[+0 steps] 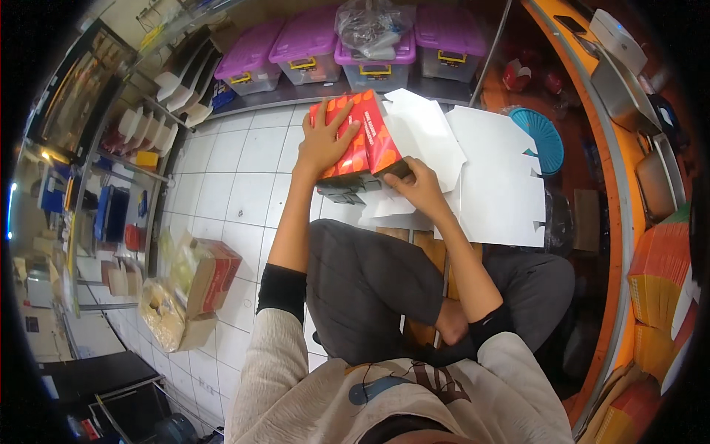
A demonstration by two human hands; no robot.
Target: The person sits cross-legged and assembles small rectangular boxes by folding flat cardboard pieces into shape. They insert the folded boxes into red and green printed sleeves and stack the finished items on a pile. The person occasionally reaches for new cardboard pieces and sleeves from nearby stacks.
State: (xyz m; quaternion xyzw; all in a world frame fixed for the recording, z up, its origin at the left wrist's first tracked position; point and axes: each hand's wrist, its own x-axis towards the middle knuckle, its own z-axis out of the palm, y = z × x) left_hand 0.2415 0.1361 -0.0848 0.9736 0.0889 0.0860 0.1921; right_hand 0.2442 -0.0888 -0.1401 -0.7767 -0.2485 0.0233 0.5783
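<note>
Fingers of your left hand are spread wide, and they lie over the upper left part of a red box with orange spots. Your right hand is more closed – the thumb and bent fingers pinch the near right edge of this same box. The red box is in front of you, beyond your knees, slightly left of the white cardboard sheets, and loose flaps show on its shaded near side.

At the far side stand four storage bins in one row, with purple lids and yellow latches. Their walls are see-through, but what is inside is too blurred to tell. On one lid rests a crumpled clear plastic bag. On the left, near the shelving, there is an open carton; yellowish plastic packing lies in it or against it – you cannot tell which.

White floor tiles extend on the left side. On the right, past a round blue ribbed thing, runs an orange counter with metal pans, and nearer to you are stacked red and orange cartons.
</note>
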